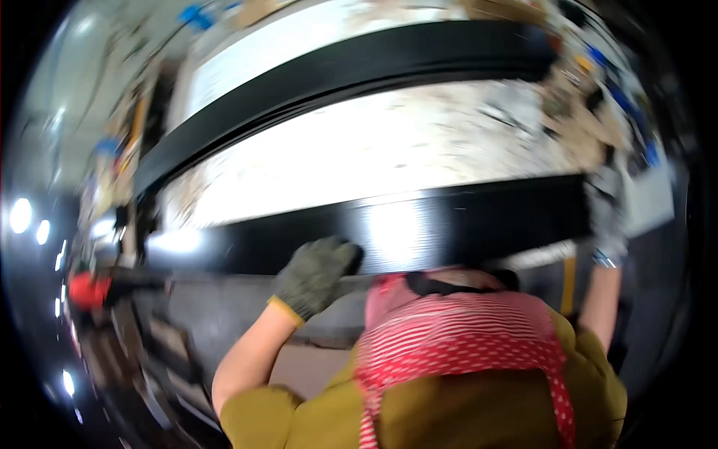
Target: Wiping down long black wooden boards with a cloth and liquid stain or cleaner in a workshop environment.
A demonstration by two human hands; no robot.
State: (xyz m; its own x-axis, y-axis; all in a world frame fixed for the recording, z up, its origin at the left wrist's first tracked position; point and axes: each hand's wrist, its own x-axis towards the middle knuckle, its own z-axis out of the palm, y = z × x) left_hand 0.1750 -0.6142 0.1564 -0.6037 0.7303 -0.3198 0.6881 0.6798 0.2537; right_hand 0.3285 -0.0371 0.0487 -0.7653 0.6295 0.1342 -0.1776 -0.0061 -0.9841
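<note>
Here, at the far left of the blurred view, several small bright lights [20, 215] are seen against a dark rim, and a red object [86, 290] is found low beside them, its kind not to be told. A long black panel [449, 224] is held across the middle of the picture, from the left side to the right side, with a bright reflection on its face. The left hand [314, 275] is covered by a dark grey work glove with a yellow cuff, and it is placed on the lower edge of the panel, left of the centre; the fingers are curled over this edge, so the hand is closed around the panel. Behind the panel, a pale speckled board [389, 142] is seen, very bright in the middle, and above it a second black strip [344, 71] is laid in a curve from the left to the upper right. Below the panel, the person's chest is seen, with an olive yellow shirt [449, 404] and a red and white striped apron [464, 329]. The right hand [606, 217] is also gloved in grey, and it is raised at the right end of the panel, touching it there; the grip seems to be closed on the end, but the fingers are blurred. Some blue and brown objects [598, 82] are scattered at the upper right, too blurred to be named.
</note>
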